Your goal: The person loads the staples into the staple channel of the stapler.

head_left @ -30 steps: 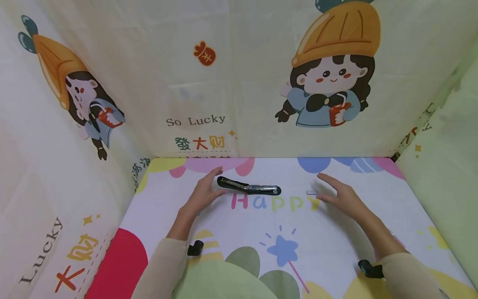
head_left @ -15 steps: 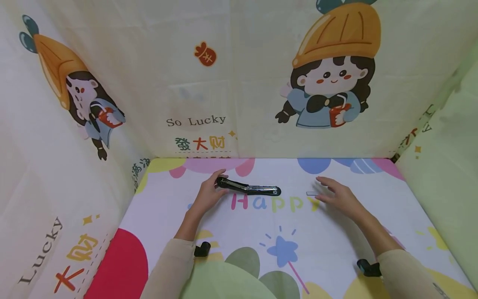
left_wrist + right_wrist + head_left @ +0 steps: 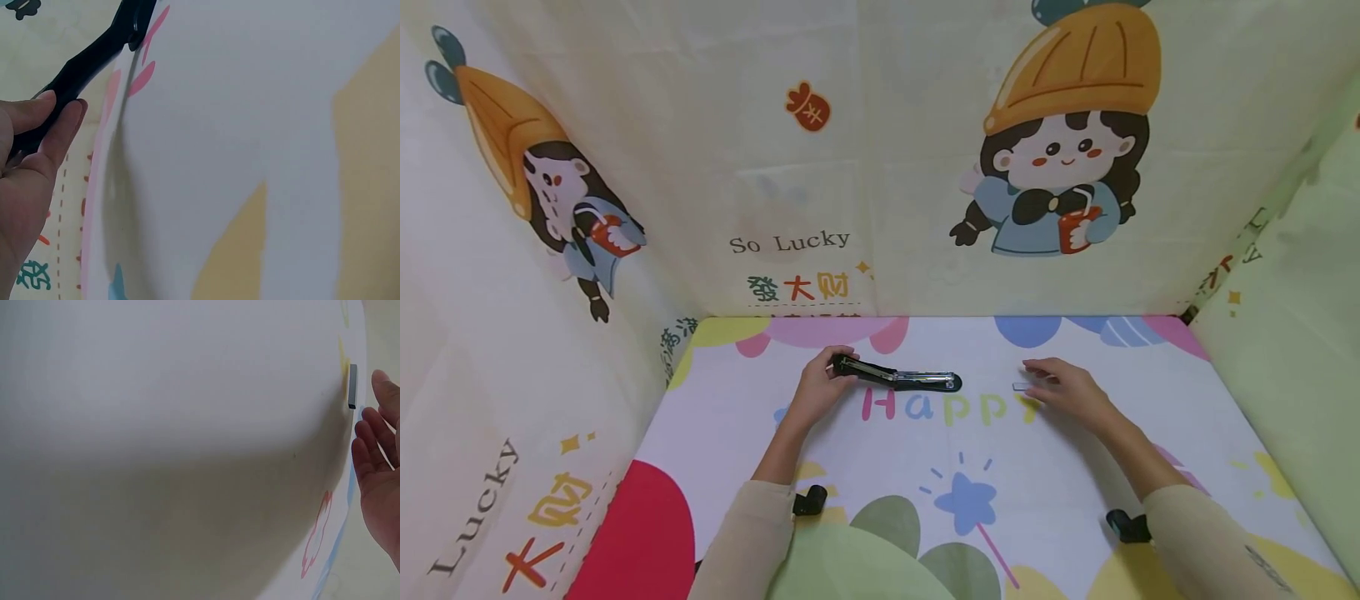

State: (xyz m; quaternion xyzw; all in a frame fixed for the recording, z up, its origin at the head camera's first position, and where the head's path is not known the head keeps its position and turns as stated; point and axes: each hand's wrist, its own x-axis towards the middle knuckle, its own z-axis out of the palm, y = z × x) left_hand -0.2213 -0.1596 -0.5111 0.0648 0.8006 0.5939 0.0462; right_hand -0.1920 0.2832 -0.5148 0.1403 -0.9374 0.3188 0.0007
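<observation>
"One change, left of centre?"
"The left hand (image 3: 820,388) now pinches the opened stapler (image 3: 925,383) by its end."
"And right of centre?"
"At the small grey strip (image 3: 1019,387), the right hand (image 3: 1072,397) has drawn closer, thumb and fingers apart, gripping nothing; only the stapler seems steadied."

1. Head view: from above the near side of the table (image 3: 872,467), facing forward and down; the widest and farthest back, it takes in both wrist cameras and the wall cloth (image 3: 910,183).
2. Left wrist view: from the left camera (image 3: 810,500), close in, facing past the left hand (image 3: 820,390); turned sideways, wall cloth at left.
3. Right wrist view: from the right camera (image 3: 1127,527), also close, turned the opposite way, wall cloth at right.
4. Head and left wrist views share the left hand and stapler (image 3: 880,374); head and right wrist views share the right hand (image 3: 1067,392) and small grey bar (image 3: 352,386).
</observation>
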